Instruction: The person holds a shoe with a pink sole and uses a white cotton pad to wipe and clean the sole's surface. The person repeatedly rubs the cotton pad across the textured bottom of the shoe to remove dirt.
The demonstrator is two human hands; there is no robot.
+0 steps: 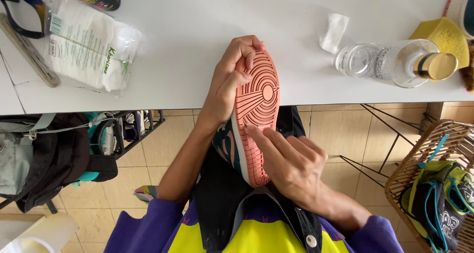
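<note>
I hold a sneaker (256, 115) sole-up over my lap, at the white table's (197, 45) near edge.
My left hand (227, 85) clasps its far toe; my right hand (291, 164), fingers loosely extended, touches the salmon sole's near half. Open tabletop lies beyond.

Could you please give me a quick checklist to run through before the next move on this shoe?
1. Left hand has a grip on the shoe at the toe end: ok.
2. Pink sole faces up: ok.
3. Right hand rests fingertips on the sole's edge: ok.
4. Glass bottle capped, lying on the white table: ok.
5. Bag of white pads on the table: ok.
6. Sole free of dirt: cannot tell.
</note>
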